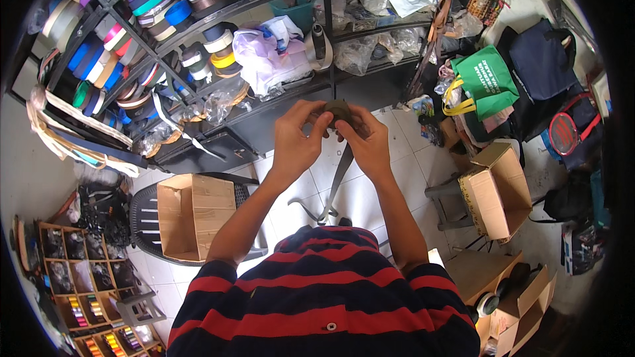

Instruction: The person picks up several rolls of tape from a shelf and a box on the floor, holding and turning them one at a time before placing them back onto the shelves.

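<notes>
Both arms reach forward, and my hands meet around a small roll of dark olive webbing strap [338,110]. My left hand [299,133] closes on the roll from its left side, thumb against the near face. On the opposite side my right hand [368,137] grips the same roll, its thumb also pressed to the near face. From beneath the roll a loose tail of strap [341,170] hangs down and lies in a bend near the floor. Some fingertips are hidden behind the roll.
Ahead stands a black metal shelf [329,39] with webbing rolls and plastic bags. An open cardboard box [213,215] rests on a dark chair at left; another box [488,198] sits on a stool at right. A green bag [488,79] stands far right. White tiles [403,152] cover the floor.
</notes>
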